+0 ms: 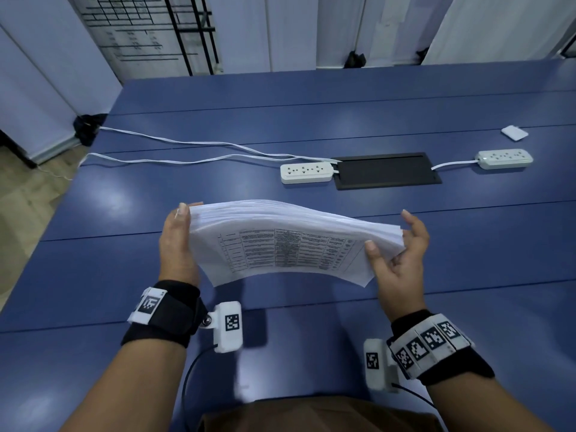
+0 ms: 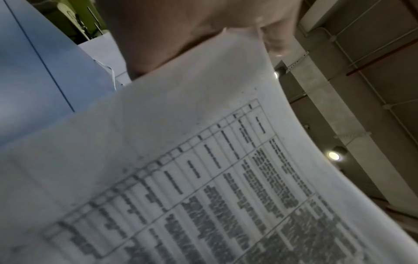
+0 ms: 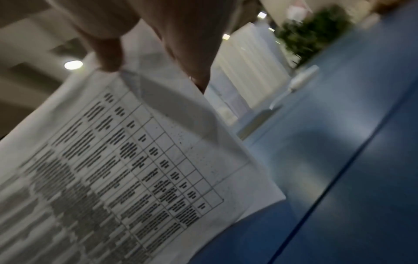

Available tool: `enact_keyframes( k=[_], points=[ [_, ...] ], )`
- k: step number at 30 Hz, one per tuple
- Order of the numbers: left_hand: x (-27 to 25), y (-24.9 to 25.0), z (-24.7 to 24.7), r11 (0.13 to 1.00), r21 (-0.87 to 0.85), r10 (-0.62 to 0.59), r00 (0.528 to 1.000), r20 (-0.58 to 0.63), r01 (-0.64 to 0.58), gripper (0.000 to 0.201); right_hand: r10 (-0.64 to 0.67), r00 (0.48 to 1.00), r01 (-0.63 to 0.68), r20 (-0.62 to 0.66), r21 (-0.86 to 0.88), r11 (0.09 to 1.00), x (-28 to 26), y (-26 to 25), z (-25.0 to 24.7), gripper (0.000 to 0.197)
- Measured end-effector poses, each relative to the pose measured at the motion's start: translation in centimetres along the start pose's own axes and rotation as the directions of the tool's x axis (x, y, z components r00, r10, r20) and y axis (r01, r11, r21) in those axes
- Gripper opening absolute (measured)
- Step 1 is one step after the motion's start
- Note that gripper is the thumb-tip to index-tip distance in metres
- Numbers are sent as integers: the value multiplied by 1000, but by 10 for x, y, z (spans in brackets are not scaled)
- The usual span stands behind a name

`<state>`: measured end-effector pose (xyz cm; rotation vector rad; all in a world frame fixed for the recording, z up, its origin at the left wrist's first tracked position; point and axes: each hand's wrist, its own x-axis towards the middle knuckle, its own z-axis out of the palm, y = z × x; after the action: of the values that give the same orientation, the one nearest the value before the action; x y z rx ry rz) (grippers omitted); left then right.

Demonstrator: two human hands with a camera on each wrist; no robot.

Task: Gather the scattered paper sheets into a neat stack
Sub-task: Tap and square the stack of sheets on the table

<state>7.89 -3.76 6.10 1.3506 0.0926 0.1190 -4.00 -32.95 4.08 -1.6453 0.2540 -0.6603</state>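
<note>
A thick stack of white paper sheets (image 1: 286,244) hangs above the blue table (image 1: 218,104), arched upward in the middle, with a printed table on its top sheet. My left hand (image 1: 177,244) grips the stack's left short edge, one fingertip over the far corner. My right hand (image 1: 399,254) holds the right short edge, thumb on the top sheet and fingers spread behind it. In the left wrist view the printed sheet (image 2: 203,160) fills the frame below my left hand (image 2: 192,32). The right wrist view shows the same stack (image 3: 135,160) under my right hand (image 3: 158,35).
Two white power strips (image 1: 307,172) (image 1: 504,158) lie beyond the stack on either side of a black cable hatch (image 1: 386,170). White cables (image 1: 187,151) run off to the left table edge. A small white flat item (image 1: 514,132) lies far right.
</note>
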Motion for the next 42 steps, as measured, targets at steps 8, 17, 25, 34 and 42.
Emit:
enact_keyframes(
  k=[8, 17, 25, 34, 42],
  points=[
    [-7, -21, -18, 997, 58, -59, 978, 201, 49, 53, 304, 915, -342, 264, 113, 933, 21, 11, -10, 85],
    [6, -30, -34, 990, 69, -138, 937, 321, 122, 71, 335, 874, -402, 353, 138, 905, 36, 21, -22, 84],
    [3, -31, -30, 982, 65, -191, 905, 381, 179, 74, 342, 846, -431, 409, 146, 891, 39, 23, -23, 73],
    [-2, -41, -30, 969, 138, -236, 925, 297, 203, 99, 396, 831, -466, 390, 98, 880, 38, 30, -25, 78],
    [27, -53, -60, 925, 341, -245, 949, 200, 167, 69, 346, 854, -427, 389, 143, 893, 50, 17, -19, 48]
  ],
)
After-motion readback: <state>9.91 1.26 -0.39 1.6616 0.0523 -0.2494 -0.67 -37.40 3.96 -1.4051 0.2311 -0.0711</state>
